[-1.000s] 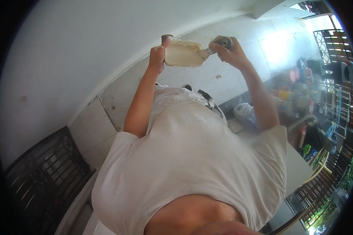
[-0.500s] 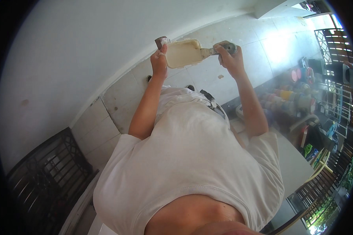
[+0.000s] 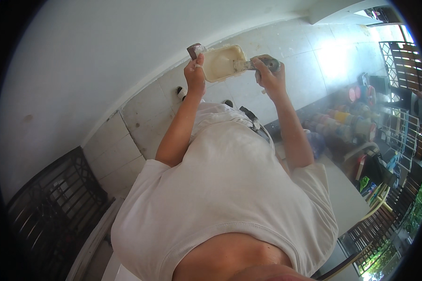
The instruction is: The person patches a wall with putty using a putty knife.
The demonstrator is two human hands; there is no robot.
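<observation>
A shallow cream tray [image 3: 213, 78], smeared with pale paste, is held up in front of me over the tiled floor. My left hand [image 3: 195, 78] is closed on its left end. By those fingers juts a brown piece with white smears [image 3: 193, 50]; I cannot make out whether it belongs to the tray. My right hand [image 3: 271, 79] is closed round the thick grey-green handle of a putty knife [image 3: 239, 66]. The knife's smeared blade reaches over the tray's right rim into it.
A white wall [image 3: 103, 61] rises along the left, meeting pale floor tiles [image 3: 286, 61]. At lower left stands a dark metal lattice [image 3: 56, 192]. Several paint-like containers [image 3: 342, 122] crowd the right, near a white rack [image 3: 403, 131] and a grey tabletop [image 3: 342, 196].
My right hand has shifted left and slightly down, bringing the blade from the tray's right edge to inside it. My left hand and the tray have moved slightly right.
</observation>
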